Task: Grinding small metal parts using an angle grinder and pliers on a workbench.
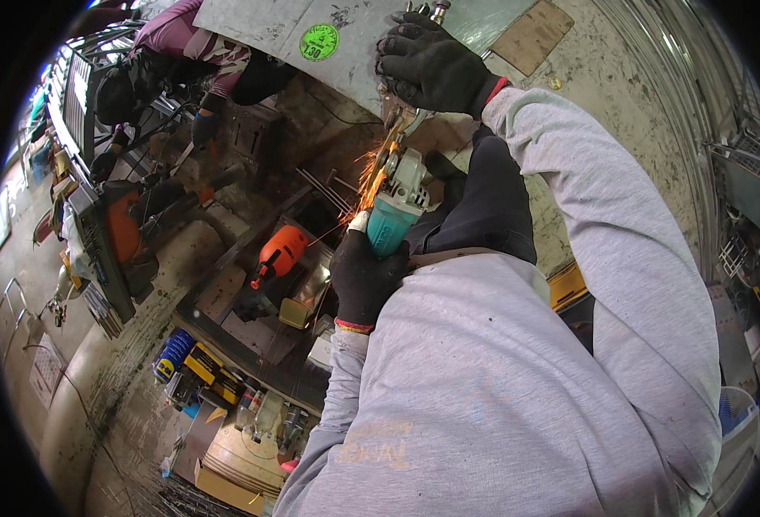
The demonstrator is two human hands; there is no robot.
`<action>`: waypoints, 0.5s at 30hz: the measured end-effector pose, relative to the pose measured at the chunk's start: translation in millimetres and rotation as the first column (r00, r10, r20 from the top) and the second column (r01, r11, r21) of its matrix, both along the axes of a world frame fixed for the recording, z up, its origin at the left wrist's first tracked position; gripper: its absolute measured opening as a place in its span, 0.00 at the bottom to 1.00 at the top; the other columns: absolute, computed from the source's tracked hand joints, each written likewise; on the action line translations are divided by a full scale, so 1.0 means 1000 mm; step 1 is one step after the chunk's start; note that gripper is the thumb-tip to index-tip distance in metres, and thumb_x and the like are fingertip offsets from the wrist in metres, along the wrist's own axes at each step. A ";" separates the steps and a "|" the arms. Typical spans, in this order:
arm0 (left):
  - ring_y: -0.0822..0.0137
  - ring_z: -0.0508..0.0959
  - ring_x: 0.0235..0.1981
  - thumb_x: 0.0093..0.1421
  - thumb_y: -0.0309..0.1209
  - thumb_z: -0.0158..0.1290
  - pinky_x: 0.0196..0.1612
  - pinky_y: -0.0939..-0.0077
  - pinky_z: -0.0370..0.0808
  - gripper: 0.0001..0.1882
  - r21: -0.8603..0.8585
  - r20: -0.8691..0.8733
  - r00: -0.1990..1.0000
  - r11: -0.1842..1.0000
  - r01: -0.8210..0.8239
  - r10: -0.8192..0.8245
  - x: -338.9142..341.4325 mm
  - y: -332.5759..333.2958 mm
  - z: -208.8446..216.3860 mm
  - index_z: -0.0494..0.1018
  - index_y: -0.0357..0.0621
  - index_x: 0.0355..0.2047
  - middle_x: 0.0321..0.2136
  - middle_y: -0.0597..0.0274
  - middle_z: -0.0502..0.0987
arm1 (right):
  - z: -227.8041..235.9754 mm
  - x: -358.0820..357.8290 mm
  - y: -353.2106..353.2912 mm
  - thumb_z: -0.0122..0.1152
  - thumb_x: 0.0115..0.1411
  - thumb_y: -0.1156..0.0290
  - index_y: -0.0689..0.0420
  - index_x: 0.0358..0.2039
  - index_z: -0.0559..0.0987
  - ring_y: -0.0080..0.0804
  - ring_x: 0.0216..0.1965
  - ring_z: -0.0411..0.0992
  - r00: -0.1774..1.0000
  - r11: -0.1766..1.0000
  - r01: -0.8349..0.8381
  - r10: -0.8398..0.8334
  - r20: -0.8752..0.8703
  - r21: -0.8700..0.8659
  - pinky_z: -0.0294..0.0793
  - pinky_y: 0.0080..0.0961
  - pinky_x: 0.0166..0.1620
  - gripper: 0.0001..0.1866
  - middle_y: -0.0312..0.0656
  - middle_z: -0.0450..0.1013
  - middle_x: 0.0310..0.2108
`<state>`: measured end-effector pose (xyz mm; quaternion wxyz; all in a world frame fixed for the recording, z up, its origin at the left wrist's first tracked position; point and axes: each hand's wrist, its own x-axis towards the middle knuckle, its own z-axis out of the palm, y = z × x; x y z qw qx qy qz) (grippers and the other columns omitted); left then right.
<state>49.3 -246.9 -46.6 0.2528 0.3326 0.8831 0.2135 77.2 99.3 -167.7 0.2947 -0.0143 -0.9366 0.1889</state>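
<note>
My left hand [364, 280], in a black glove with a red cuff, is wrapped round the teal body of an angle grinder [394, 215]. Orange sparks [369, 179] stream off the grinder's disc side, so it is running. Beyond the grinder's metal head, my gloved right hand [431, 69] is closed, fingers together, by the edge of a grey metal sheet [259, 21]. What lies under its fingers is mostly hidden. A shiny metal fitting [439, 10] shows just past its fingertips, and a metal piece lies between that hand and the grinder.
An orange tool [280, 252] lies in a cluttered dark frame left of the grinder. A blue can [173, 355] and several bottles stand at lower left. A co-worker [160, 73] bends at upper left. A brown board [532, 36] rests at the top; long metal bars [681, 112] line the right.
</note>
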 end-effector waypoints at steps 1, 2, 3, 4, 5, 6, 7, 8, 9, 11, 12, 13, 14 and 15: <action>0.44 0.90 0.40 0.51 0.40 0.75 0.43 0.52 0.86 0.33 0.021 0.036 0.999 1.000 -0.014 0.014 0.000 0.003 0.003 0.81 0.45 0.57 0.40 0.47 0.88 | 0.000 0.000 0.000 0.72 0.64 0.61 0.49 0.48 0.89 0.46 0.64 0.78 1.000 1.000 0.000 0.000 0.000 0.000 0.64 0.50 0.82 0.14 0.42 0.83 0.56; 0.44 0.89 0.40 0.51 0.40 0.75 0.43 0.52 0.85 0.33 0.043 0.073 0.997 0.999 -0.030 0.027 0.000 0.006 0.005 0.81 0.45 0.57 0.40 0.47 0.88 | 0.000 0.000 -0.001 0.72 0.64 0.61 0.49 0.48 0.89 0.46 0.64 0.78 1.000 1.000 0.007 -0.007 0.004 0.002 0.64 0.50 0.81 0.14 0.42 0.83 0.56; 0.44 0.89 0.40 0.51 0.40 0.75 0.43 0.52 0.85 0.33 0.044 0.073 0.997 0.999 -0.030 0.027 0.000 0.003 0.003 0.81 0.45 0.57 0.40 0.47 0.88 | 0.000 0.000 -0.001 0.72 0.64 0.62 0.49 0.48 0.89 0.46 0.64 0.79 1.000 1.000 0.014 -0.014 0.008 0.003 0.64 0.50 0.81 0.14 0.42 0.84 0.56; 0.43 0.89 0.40 0.52 0.40 0.75 0.43 0.52 0.85 0.33 0.035 0.046 0.999 0.999 -0.008 0.006 0.000 -0.002 -0.003 0.81 0.45 0.57 0.39 0.47 0.88 | 0.001 0.000 -0.001 0.72 0.64 0.62 0.49 0.48 0.89 0.46 0.64 0.79 1.000 1.000 0.014 -0.014 0.008 0.004 0.64 0.50 0.81 0.14 0.42 0.84 0.56; 0.43 0.89 0.40 0.52 0.40 0.75 0.43 0.51 0.85 0.33 0.024 0.018 1.000 1.000 0.014 -0.015 0.000 -0.001 -0.003 0.81 0.45 0.57 0.39 0.47 0.87 | 0.002 0.000 -0.001 0.72 0.64 0.62 0.49 0.48 0.89 0.46 0.64 0.78 1.000 1.000 0.013 -0.013 0.014 0.001 0.64 0.50 0.81 0.14 0.42 0.84 0.56; 0.43 0.89 0.40 0.52 0.40 0.75 0.43 0.51 0.85 0.33 0.024 0.018 1.000 1.000 0.013 -0.014 0.000 -0.001 -0.002 0.81 0.45 0.57 0.39 0.47 0.87 | 0.003 0.000 -0.001 0.72 0.64 0.62 0.49 0.48 0.89 0.46 0.64 0.78 1.000 1.000 0.013 -0.013 0.020 -0.002 0.64 0.50 0.81 0.14 0.42 0.84 0.56; 0.43 0.89 0.39 0.52 0.40 0.75 0.43 0.51 0.85 0.32 0.007 0.027 1.000 1.000 -0.012 0.012 0.002 -0.001 0.000 0.81 0.44 0.57 0.39 0.48 0.87 | 0.004 0.000 -0.001 0.72 0.64 0.62 0.49 0.48 0.89 0.46 0.64 0.78 1.000 1.000 0.012 -0.012 0.019 -0.002 0.64 0.50 0.81 0.14 0.42 0.84 0.56; 0.43 0.89 0.39 0.52 0.40 0.75 0.43 0.51 0.85 0.32 -0.009 0.036 0.999 0.999 -0.036 0.037 0.003 0.000 0.001 0.81 0.44 0.57 0.38 0.48 0.87 | 0.005 0.000 -0.001 0.72 0.64 0.61 0.49 0.48 0.89 0.46 0.64 0.78 1.000 1.000 0.003 -0.003 0.020 -0.003 0.64 0.50 0.81 0.13 0.42 0.84 0.56; 0.43 0.89 0.39 0.52 0.40 0.75 0.43 0.51 0.85 0.32 -0.009 0.036 0.999 0.999 -0.037 0.037 0.003 -0.001 0.001 0.81 0.44 0.57 0.38 0.48 0.87 | 0.005 -0.001 -0.001 0.72 0.64 0.61 0.49 0.48 0.89 0.47 0.64 0.78 1.000 1.000 -0.005 0.006 0.022 -0.004 0.64 0.51 0.81 0.13 0.42 0.84 0.56; 0.43 0.89 0.40 0.52 0.39 0.75 0.43 0.52 0.85 0.33 -0.038 0.020 1.000 0.999 -0.014 0.015 0.002 -0.003 0.000 0.81 0.44 0.58 0.39 0.47 0.88 | 0.005 0.000 -0.001 0.72 0.65 0.61 0.50 0.48 0.89 0.46 0.65 0.78 1.000 1.000 -0.004 0.004 0.021 -0.011 0.64 0.51 0.81 0.13 0.42 0.83 0.56; 0.43 0.89 0.40 0.52 0.39 0.75 0.43 0.52 0.85 0.33 -0.039 0.021 1.000 0.999 -0.014 0.015 0.002 -0.002 0.000 0.81 0.44 0.58 0.39 0.47 0.88 | 0.004 0.000 -0.001 0.72 0.65 0.61 0.50 0.47 0.89 0.46 0.65 0.78 1.000 1.000 -0.003 0.003 0.020 -0.017 0.64 0.51 0.81 0.13 0.42 0.83 0.56; 0.44 0.90 0.41 0.52 0.39 0.75 0.44 0.53 0.86 0.34 -0.037 0.015 1.000 0.999 -0.005 0.006 0.003 -0.001 0.001 0.80 0.44 0.59 0.39 0.47 0.88 | 0.004 0.001 -0.001 0.72 0.65 0.61 0.50 0.47 0.89 0.46 0.65 0.78 1.000 1.000 -0.003 0.003 0.021 -0.017 0.64 0.51 0.81 0.13 0.42 0.83 0.56; 0.44 0.90 0.42 0.52 0.39 0.75 0.44 0.53 0.86 0.35 -0.036 0.007 1.000 0.999 0.003 -0.003 0.003 0.001 0.002 0.80 0.44 0.60 0.40 0.46 0.88 | 0.005 0.001 0.000 0.72 0.65 0.61 0.50 0.47 0.89 0.46 0.65 0.78 1.000 1.000 -0.005 0.005 0.013 -0.017 0.64 0.51 0.81 0.13 0.42 0.83 0.56; 0.44 0.90 0.42 0.52 0.39 0.75 0.44 0.53 0.86 0.35 -0.036 0.008 1.000 0.999 0.003 -0.002 0.003 0.001 0.002 0.80 0.44 0.60 0.40 0.46 0.88 | 0.007 0.001 0.001 0.73 0.65 0.61 0.50 0.47 0.88 0.46 0.64 0.78 1.000 1.000 -0.007 0.007 0.004 -0.017 0.64 0.51 0.81 0.13 0.42 0.83 0.55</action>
